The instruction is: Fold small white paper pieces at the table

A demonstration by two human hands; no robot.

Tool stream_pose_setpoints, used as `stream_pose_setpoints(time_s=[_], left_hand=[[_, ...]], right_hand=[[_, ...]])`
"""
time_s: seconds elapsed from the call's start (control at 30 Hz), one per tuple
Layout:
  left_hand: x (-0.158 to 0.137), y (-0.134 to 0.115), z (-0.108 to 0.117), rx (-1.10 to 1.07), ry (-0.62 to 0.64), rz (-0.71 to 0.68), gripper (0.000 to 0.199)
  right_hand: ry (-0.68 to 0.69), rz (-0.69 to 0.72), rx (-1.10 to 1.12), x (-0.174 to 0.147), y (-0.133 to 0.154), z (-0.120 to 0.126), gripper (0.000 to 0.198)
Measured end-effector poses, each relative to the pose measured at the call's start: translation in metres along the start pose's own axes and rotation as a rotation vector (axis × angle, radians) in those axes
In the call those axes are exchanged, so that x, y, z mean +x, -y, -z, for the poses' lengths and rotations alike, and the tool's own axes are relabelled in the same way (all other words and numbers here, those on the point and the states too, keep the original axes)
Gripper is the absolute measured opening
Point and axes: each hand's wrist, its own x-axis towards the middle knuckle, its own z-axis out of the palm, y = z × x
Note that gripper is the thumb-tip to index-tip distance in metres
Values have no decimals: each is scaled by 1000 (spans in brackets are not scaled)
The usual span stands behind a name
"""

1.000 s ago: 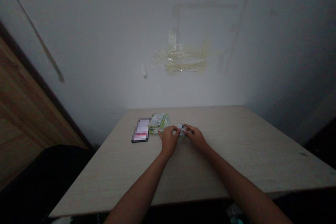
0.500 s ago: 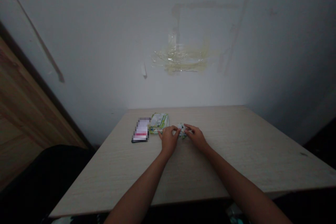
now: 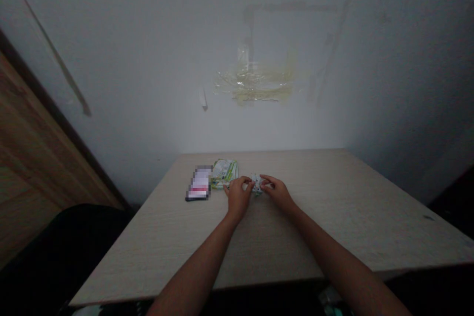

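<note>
A small piece of whitish, patterned material (image 3: 256, 183), perhaps paper or a wrapper, is pinched between my two hands just above or on the table. My left hand (image 3: 239, 196) is closed on its left edge, thumb and fingers together. On the right edge, my right hand (image 3: 278, 194) grips it between thumb and fingertips. Just behind my left hand lies a green-and-white printed packet (image 3: 224, 172), its near right corner partly covered by that hand. What the piece is exactly is too small to tell.
A phone (image 3: 199, 183) with a blurred-out screen lies left of the packet. The pale wooden table (image 3: 333, 227) meets a wall (image 3: 148, 59) with peeling clear tape (image 3: 259, 84). A dark chair back (image 3: 70, 242) stands at the left, beside a wooden panel (image 3: 33, 158).
The whitish piece between my fingers looks slightly flatter and more spread. Both hands stay almost in the same place, and the packet and phone have not moved.
</note>
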Motion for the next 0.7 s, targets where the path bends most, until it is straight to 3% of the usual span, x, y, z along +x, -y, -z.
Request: stream_pose_setpoints(time_s=[0.47, 0.7], left_hand=[[0, 0, 0, 10, -9, 4, 18], [1, 0, 0, 0, 19, 6, 22]], right_hand=[[43, 8, -9, 0, -7, -4, 64], [76, 51, -40, 3, -9, -2, 54]])
